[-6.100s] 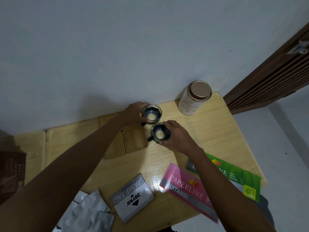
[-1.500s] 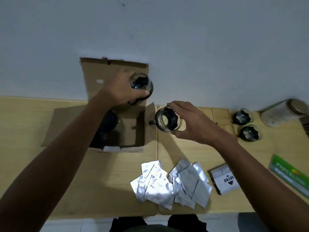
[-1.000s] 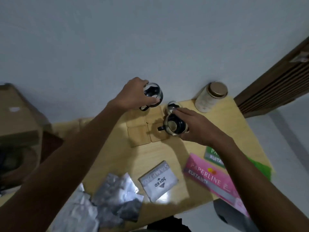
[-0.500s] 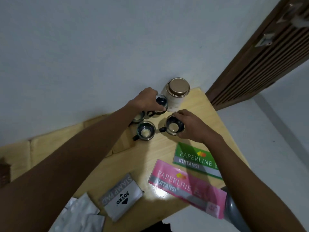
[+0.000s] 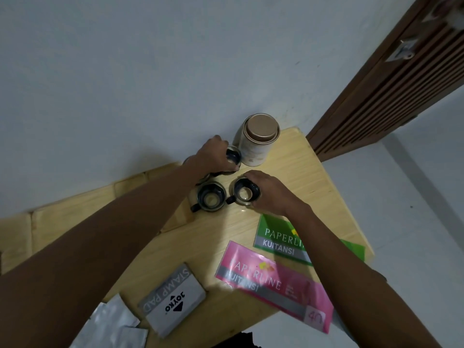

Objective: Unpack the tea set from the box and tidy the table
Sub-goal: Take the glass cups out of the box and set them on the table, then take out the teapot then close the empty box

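**Tea cups: four small glass cups grouped beside the canister**

Tea cups clustered on the tabletop [image 5: 296,177], all placed relative to the tall canister [image 5: 258,140] with the copper lid at the back. One cup [image 5: 233,156] touching or almost touching the canister's left side, under the left hand [image 5: 216,156]. Another cup [image 5: 244,193] in front of the canister, under the right hand [image 5: 270,190]. A third cup [image 5: 210,198] standing free, front-left of the canister, dark handle pointing away from it. A fourth only hinted at behind the left wrist, too hidden to describe. Box out of sight.

Handling, as a judgement: clear glass with dark liners and small side handles, so probably light, stiff, smooth enough to slip, and breakable if knocked together or against the canister. Best taken from above around the rim with fingertips, or by the handle; spacing tight, so a straight lift and a soft set-down advisable.

Left hand: fingers curled over the top and side of its cup, gripping it from above. Cannot tell whether the cup's base already rests on the tabletop. Right hand: fingers and thumb wrapped round the rim of its cup, holding it, base seemingly down on the wood.

Also on the tabletop, all in front of the canister: a green receipt book [image 5: 281,239], a pink receipt book [image 5: 273,287] nearer the edge, a grey stamp pad box [image 5: 173,298] and silver foil sachets [image 5: 113,325] far to the front-left.
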